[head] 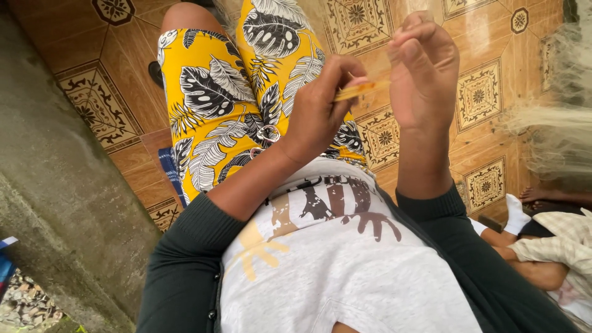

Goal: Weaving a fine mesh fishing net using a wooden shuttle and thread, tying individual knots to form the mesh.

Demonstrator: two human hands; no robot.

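A thin, flat, yellow-orange strip (361, 90), smooth and slightly glossy like a netting needle or a splint of wood, is pinched between the thumb and fingertips of the left hand (317, 111), which is closed on its near end. The strip is held roughly level above the lap, its far end reaching across to the right hand (422, 71). The fingers of the right hand are curled and bunched together, with the strip's tip just at the palm; whether a fine thread is gripped there cannot be told.

One strip and two hands are seen, both forearms bare below pushed-up dark green knit sleeves (185, 271). A soft grey printed shirt (345, 277) is worn, and beneath the hands lies a smooth yellow cloth (222, 92) patterned with large black and white leaves, draped over two knees.

At the far right, pale, wispy, fibrous netting (564, 123) is hung in blurred folds. At the near right, part of a second person is seen: one bare foot (542, 195) and a checked cloth (564, 237).

The floor (487, 98) is laid with glossy brown tiles, octagonal in outline, with cream floral squares between them. On the left it is bordered by a rough grey concrete kerb (55, 203), beyond which some gravel is seen
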